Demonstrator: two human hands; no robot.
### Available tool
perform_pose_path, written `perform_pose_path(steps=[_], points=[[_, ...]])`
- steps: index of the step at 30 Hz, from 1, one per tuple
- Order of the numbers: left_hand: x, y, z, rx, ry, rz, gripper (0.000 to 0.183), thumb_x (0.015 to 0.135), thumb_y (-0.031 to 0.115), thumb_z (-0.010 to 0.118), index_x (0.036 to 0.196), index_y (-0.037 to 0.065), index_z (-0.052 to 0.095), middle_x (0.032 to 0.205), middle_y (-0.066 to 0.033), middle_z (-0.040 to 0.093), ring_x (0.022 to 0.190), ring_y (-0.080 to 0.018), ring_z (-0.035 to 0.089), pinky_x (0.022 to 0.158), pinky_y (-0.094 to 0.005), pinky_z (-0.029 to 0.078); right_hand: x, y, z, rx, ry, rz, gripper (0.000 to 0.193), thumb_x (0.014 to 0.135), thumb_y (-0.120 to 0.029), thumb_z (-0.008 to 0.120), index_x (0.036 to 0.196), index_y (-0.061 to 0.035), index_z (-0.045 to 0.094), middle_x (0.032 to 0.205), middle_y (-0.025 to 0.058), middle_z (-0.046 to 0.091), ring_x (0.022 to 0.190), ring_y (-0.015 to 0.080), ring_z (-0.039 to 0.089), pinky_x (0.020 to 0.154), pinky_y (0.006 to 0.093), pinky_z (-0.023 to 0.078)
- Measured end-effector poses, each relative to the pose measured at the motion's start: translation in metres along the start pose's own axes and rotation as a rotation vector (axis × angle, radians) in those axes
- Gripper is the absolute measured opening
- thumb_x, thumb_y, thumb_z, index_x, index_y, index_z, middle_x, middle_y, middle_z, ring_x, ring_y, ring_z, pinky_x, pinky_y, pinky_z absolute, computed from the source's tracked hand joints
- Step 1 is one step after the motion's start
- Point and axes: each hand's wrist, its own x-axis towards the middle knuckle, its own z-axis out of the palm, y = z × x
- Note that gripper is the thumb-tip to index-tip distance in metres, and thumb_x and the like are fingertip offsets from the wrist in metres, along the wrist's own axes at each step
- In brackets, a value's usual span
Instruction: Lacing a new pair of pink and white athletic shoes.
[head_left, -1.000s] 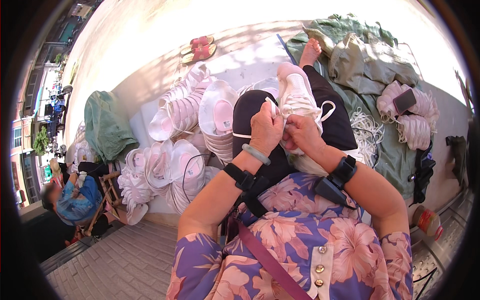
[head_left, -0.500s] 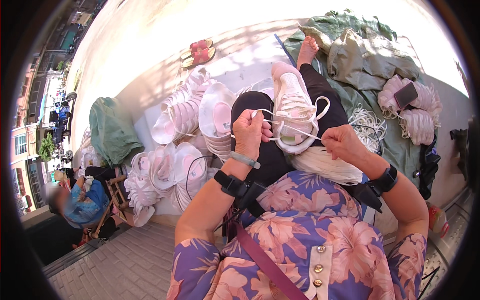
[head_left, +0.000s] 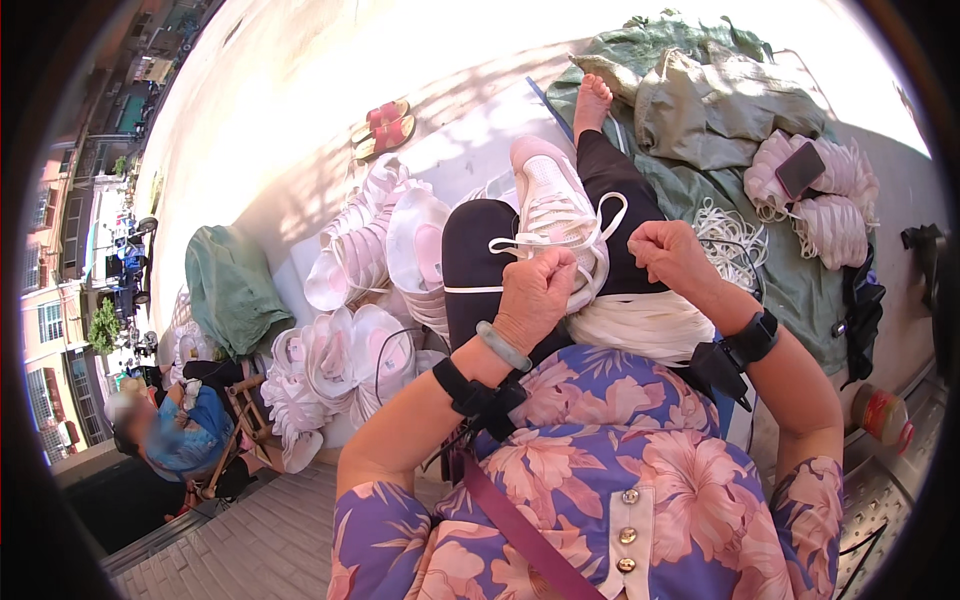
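A white and pale pink sneaker (head_left: 556, 205) rests across my lap, toe pointing away. Its white shoelace (head_left: 505, 245) stands out in a loop on either side of the tongue. My left hand (head_left: 538, 295) is closed in a pinch over the near left side of the shoe. From its fingers a length of lace runs left across my dark knee. To the right of the shoe, and apart from it, my right hand (head_left: 675, 258) is curled closed. Whether anything is between its fingers is hidden. A bundle of white laces (head_left: 640, 325) lies on my lap below the shoe.
Stacked white and pink shoe parts (head_left: 345, 265) stand to my left. Loose white laces (head_left: 735, 240) lie on a green cloth (head_left: 700, 185) at right, near a phone (head_left: 800, 170) on bundled pieces. Red sandals (head_left: 383, 128) lie ahead. Another person (head_left: 195, 435) sits far left.
My right hand has drawn slightly up, and the lace stretched between both hands no longer shows. My left hand has moved right and down, closer to the shoe. A loop now shows at left.
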Motion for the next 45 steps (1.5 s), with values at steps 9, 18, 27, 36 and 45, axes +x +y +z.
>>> perform_pose_path(steps=[9,18,27,36,45], points=[[0.014,0.004,0.025,-0.176,-0.040,-0.375,0.019,0.088,0.009,0.050,0.101,-0.002,0.058,0.062,-0.0061,0.060,0.040,-0.0088,0.052,0.034,-0.0216,0.039,0.022,-0.011,0.026,0.194,-0.029,0.298,0.018,0.085,-0.020,0.058,0.078,-0.0026,0.057,0.059,0.0033,0.057,0.042,0.0083,0.052,0.034,0.0212,0.035],[0.020,0.005,0.028,-0.380,0.011,-0.503,0.018,0.084,0.005,0.053,0.101,0.000,0.059,0.062,-0.0052,0.059,0.037,-0.0077,0.048,0.031,-0.0204,0.036,0.026,0.003,0.033,0.314,-0.072,0.270,0.014,0.085,-0.014,0.060,0.073,-0.0076,0.057,0.059,-0.0010,0.056,0.043,0.0044,0.049,0.035,0.0184,0.034],[0.031,-0.001,0.031,-0.216,-0.092,-0.477,0.010,0.084,0.007,0.052,0.079,0.000,0.056,0.059,-0.0069,0.059,0.037,-0.0076,0.047,0.032,-0.0202,0.035,0.018,0.007,0.028,0.394,-0.102,0.199,0.017,0.083,-0.014,0.062,0.070,-0.0057,0.055,0.058,0.0001,0.055,0.042,0.0052,0.050,0.037,0.0186,0.037],[0.020,0.022,-0.022,0.265,-0.422,-0.455,0.010,0.082,0.008,0.052,0.075,0.002,0.055,0.051,-0.0037,0.054,0.038,-0.0090,0.046,0.034,-0.0244,0.035,0.013,0.006,0.025,0.461,-0.055,0.299,0.015,0.090,-0.019,0.051,0.090,-0.0048,0.055,0.064,0.0055,0.060,0.044,0.0104,0.054,0.038,0.0212,0.042],[-0.033,0.004,-0.049,0.149,-0.136,-0.313,0.010,0.084,0.010,0.057,0.078,0.003,0.056,0.057,-0.0005,0.055,0.044,-0.0059,0.043,0.040,-0.0218,0.035,0.018,-0.003,0.021,0.519,-0.078,0.334,0.033,0.091,-0.037,0.044,0.097,-0.0047,0.051,0.067,0.0101,0.059,0.045,0.0135,0.054,0.039,0.0232,0.043]])
